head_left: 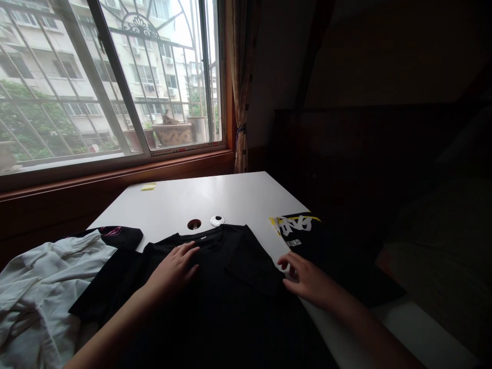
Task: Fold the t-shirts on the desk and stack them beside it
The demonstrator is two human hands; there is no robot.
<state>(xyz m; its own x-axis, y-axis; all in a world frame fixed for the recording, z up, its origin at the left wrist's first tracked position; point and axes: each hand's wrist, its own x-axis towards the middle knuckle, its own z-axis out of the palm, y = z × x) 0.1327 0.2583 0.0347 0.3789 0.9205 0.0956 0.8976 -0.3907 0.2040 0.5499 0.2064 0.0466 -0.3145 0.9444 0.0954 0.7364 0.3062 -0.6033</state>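
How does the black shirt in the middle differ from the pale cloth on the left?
The black shirt is very dark; the pale cloth is whitish. The shirt is spread fairly flat, its collar and sleeves easy to make out, while the cloth lies bunched in creases. The left hand is over the shirt, but no hand is at the cloth. Both are fabric, lying side by side.

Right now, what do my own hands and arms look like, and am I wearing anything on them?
Your left hand and right hand are bare: no gloves, rings or watch that I can see. Both forearms are uncovered too, with no sleeve, bracelet or marking visible.
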